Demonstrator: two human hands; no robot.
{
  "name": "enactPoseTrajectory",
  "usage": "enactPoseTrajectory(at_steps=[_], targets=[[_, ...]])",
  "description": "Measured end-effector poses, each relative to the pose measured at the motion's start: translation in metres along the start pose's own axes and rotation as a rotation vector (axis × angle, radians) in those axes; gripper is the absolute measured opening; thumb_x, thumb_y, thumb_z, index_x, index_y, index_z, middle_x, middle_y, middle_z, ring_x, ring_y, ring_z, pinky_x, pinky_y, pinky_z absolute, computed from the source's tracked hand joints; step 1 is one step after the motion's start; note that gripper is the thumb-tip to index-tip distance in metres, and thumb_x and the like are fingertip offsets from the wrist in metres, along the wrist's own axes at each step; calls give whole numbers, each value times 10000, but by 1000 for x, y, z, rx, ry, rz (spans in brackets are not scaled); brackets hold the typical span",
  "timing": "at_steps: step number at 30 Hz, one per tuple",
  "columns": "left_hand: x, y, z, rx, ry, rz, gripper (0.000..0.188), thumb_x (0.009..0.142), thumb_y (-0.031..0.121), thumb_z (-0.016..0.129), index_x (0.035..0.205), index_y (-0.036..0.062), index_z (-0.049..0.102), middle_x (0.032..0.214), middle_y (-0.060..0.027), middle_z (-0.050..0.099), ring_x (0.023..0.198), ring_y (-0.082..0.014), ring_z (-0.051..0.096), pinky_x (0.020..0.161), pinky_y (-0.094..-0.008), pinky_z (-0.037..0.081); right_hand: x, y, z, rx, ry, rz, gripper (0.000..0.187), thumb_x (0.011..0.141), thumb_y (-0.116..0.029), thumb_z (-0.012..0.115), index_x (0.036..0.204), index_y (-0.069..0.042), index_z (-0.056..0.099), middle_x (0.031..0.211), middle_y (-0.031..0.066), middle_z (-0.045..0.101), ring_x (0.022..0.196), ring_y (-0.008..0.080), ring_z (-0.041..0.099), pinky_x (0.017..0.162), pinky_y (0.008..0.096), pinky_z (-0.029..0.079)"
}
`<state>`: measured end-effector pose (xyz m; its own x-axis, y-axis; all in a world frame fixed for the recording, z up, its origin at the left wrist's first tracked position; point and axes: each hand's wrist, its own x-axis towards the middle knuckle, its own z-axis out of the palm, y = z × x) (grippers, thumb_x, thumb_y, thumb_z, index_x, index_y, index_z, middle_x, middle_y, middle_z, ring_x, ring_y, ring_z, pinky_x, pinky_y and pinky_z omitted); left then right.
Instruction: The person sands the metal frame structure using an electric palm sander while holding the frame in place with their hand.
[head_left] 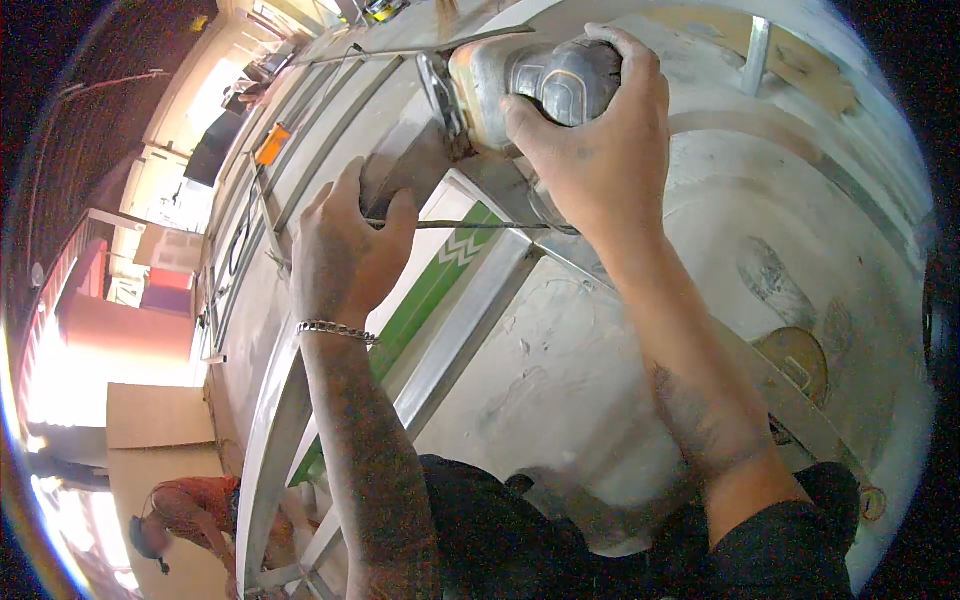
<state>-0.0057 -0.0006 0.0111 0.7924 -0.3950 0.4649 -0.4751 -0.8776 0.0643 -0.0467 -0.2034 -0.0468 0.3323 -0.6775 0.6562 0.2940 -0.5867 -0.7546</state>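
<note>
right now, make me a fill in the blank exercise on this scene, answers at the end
The power tool has its rounded grey end in the person's ____ hand.
The chain bracelet is on the person's ____ wrist.
The strip with white zigzag marks is coloured ____.

Missing words: right; left; green.
</note>
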Motion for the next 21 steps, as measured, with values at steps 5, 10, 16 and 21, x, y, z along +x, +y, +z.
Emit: enactPoseTrajectory(at_steps=[5, 10, 16, 21], targets=[[1, 1, -3, -54, -37, -22, 439, 865, 323, 687, 1188, 26, 688, 1026, -229, 737, 980, -405, 726, 891, -486, 561, 3, -13, -12, -16, -174, -143, 750, 719, -254, 870, 1359, -64, 528, 1252, 196, 592, 1188, 365, 585, 1036, 474, 484], [-3, 3, -5, -85, -17, -27, 408, 864, 331, 688, 1157, 48, 701, 1014, -228, 737, 964, -403, 727, 872, -488, 565, 24, -60, -42, -71, -391, -106, 714, 783, -251, 844, 1361, -47, 478, 1148, 253, 572, 1037, 418, 653, 908, 472, 553], [-4, -9, 3, -16, 23, 4, 426, 850, 371, 693, 1120, 42, 703, 994, -225, 731, 941, -411, 724, 855, -504, 566, 45, -68, -29, -397, -311, -83, 687, 876, -247, 753, 1419, 30, 437, 1155, 269, 624, 1054, 389, 686, 930, 458, 585], [-2, -5, 11, -32, 55, 28, 434, 846, 385, 692, 1097, 31, 698, 990, -235, 724, 939, -427, 718, 844, -518, 566, 85, -141, -67, -244, -940, 271, 643, 887, -180, 755, 1398, 75, 459, 1182, 273, 607, 1067, 386, 682, 942, 471, 582]])
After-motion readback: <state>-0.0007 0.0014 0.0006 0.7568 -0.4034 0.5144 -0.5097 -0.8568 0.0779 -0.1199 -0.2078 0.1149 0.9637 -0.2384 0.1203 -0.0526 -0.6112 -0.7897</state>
